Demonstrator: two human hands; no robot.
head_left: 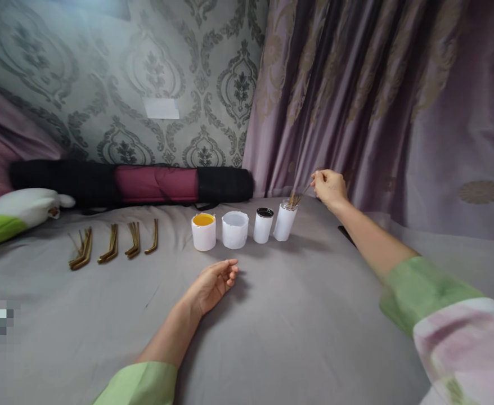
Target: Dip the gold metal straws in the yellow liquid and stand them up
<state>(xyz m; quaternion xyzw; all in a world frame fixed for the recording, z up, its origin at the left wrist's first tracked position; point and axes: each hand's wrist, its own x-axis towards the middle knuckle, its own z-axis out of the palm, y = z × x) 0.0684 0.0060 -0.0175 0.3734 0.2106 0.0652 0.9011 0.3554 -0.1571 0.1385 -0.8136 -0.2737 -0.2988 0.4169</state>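
Note:
My right hand (330, 187) is raised behind and to the right of a tall white-wrapped jar (284, 225). Its fingers pinch a thin brown stick (309, 190) that slants toward the jar's mouth. More thin brown sticks (292, 199) stand in that jar. My left hand (216, 286) rests on the grey sheet with loosely curled fingers, holding nothing. Just beyond it are a white cup (203, 235) with a yellow-orange inside, a wide white cup (235, 232) and a narrower white cup (263, 229) with a dark inside.
Several small groups of bent gold rods (111, 244) lie at the left on the grey sheet (272, 326). A black-and-maroon roll (158, 184) runs along the wall. A white-and-green plush toy (23, 209) lies far left. Curtains (335, 101) hang behind my right hand.

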